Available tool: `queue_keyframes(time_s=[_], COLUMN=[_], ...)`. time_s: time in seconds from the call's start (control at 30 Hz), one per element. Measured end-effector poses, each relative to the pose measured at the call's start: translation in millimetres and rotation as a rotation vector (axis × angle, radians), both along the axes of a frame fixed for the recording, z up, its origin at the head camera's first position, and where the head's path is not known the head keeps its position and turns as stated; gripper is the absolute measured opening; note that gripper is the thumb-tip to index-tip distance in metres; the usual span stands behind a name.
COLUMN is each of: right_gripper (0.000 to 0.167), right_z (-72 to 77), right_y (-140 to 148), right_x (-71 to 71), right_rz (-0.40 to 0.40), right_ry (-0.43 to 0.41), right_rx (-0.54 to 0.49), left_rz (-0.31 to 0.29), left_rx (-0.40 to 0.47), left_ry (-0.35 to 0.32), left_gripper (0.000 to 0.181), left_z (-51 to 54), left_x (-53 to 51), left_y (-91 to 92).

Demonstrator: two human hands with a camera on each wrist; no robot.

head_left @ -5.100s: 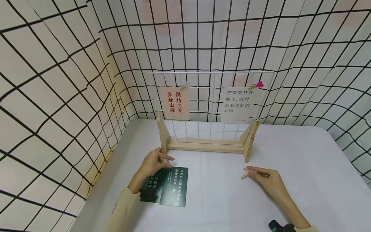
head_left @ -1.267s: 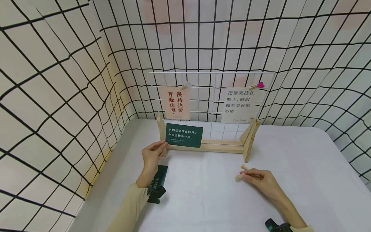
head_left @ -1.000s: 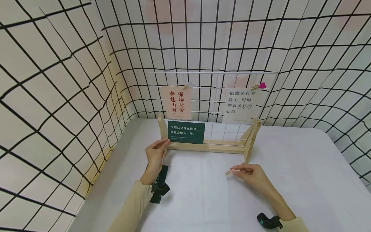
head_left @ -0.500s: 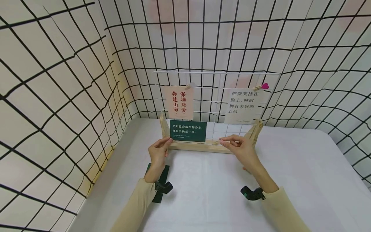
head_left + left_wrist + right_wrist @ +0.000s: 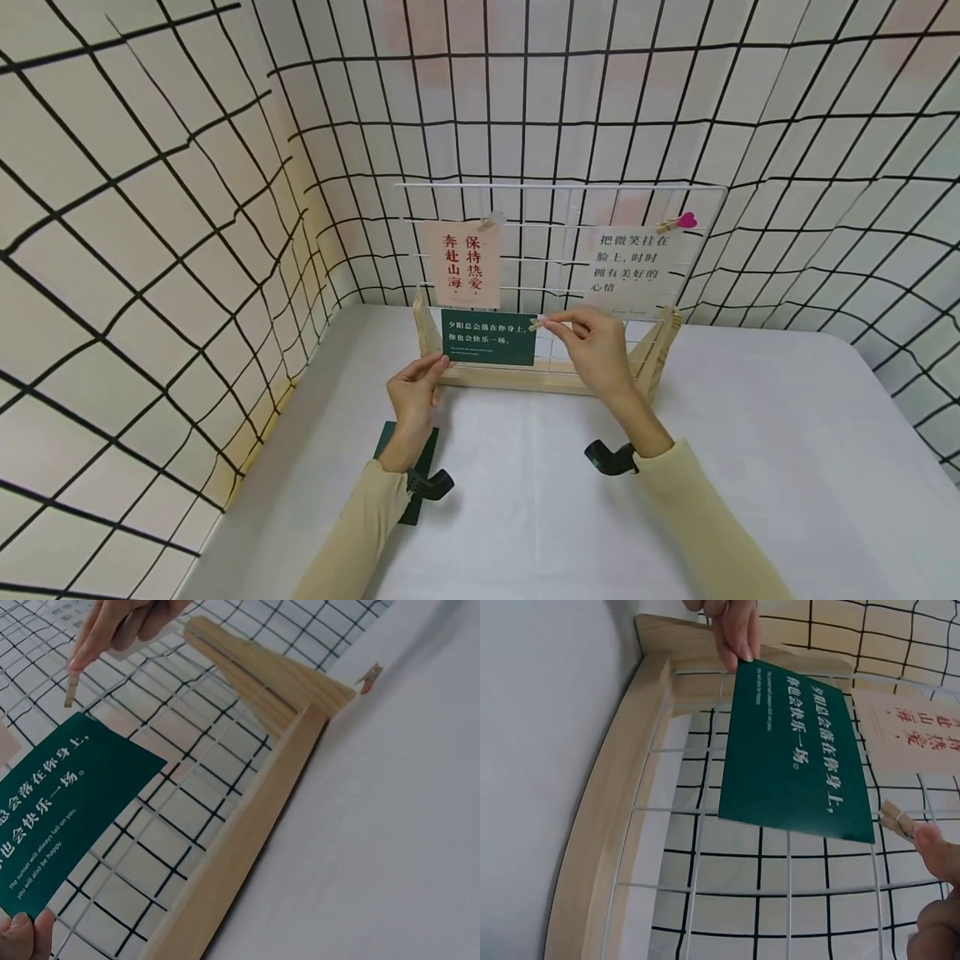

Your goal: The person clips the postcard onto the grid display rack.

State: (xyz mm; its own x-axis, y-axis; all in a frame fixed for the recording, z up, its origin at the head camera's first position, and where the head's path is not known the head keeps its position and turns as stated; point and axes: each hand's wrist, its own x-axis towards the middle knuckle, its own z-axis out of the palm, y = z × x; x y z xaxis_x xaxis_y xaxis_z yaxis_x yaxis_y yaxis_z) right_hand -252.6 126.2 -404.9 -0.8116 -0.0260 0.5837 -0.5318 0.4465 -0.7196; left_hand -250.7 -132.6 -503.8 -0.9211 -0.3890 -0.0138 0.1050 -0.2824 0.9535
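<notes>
My left hand pinches a dark green card with white lettering by its lower left corner. The card is upright in front of the lower part of a white wire rack on a wooden stand. Between thumb and forefinger, my right hand grips a small wooden clothespin close to the card's upper right corner. Both wrist views show a slight gap between clothespin and card. Another clothespin lies on the table by the stand's right foot; the head view hides it.
A pink card and a white card hang higher on the rack, each from a clothespin. More dark green card lies on the white table, partly under my left wrist. Black wire mesh stands behind and at the left.
My left hand has lifted the green card from the table to the rack. My right hand has moved up and left with one clothespin to the card's upper right corner.
</notes>
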Motion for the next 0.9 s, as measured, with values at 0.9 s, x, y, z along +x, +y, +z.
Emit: queue_keyframes(time_s=[0.9], right_gripper=[0.017], right_z=[2.0], right_y=[-20.6], right_x=[-17.2], right_rz=[-0.039], right_ry=[-0.095], right_rx=[-0.039], left_rz=[0.031], left_rx=[-0.005], left_ry=[0.05], left_gripper=[0.025], left_z=[-4.8], left_x=[-1.9], left_y=[7.1])
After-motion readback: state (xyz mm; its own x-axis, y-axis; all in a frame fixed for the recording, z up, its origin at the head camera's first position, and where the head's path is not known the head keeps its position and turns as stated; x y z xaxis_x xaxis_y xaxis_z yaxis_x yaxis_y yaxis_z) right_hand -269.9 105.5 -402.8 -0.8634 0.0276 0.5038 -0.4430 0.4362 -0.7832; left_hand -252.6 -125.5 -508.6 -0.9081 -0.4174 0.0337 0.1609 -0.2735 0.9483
